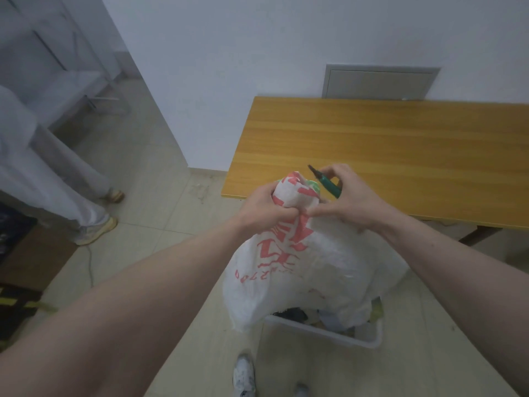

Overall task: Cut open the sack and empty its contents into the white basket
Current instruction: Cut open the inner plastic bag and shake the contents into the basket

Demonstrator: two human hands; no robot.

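Head view. I hold the sack [303, 270] upright over the white basket [329, 329], which stands on the floor near my feet; the sack's bulging lower part hangs into the basket's mouth and hides most of it. Dark and mixed items show inside the basket below the sack, though I cannot tell what they are.

My left hand [266, 207] is closed tight around the gathered neck of the sack, fingers wrapped under the bunched top. My judgement is that this grip carries the weight and keeps the neck taut for cutting.

My right hand [347, 196] is partly closed. Its thumb and lower fingers pinch the sack material just right of the neck, touching my left hand, while its upper fingers hold a green-handled cutter [326, 181]. The dark blade tip points up and to the far left, just beside the sack's top. Whether the blade touches the fabric I cannot tell.

The wooden worktop [400, 156] lies beyond the hands and carries nothing that I can see. At far left, another person's legs [71, 179] stand on the floor, well apart from the work.

Assessment: the sack appears not yet opened at the neck.
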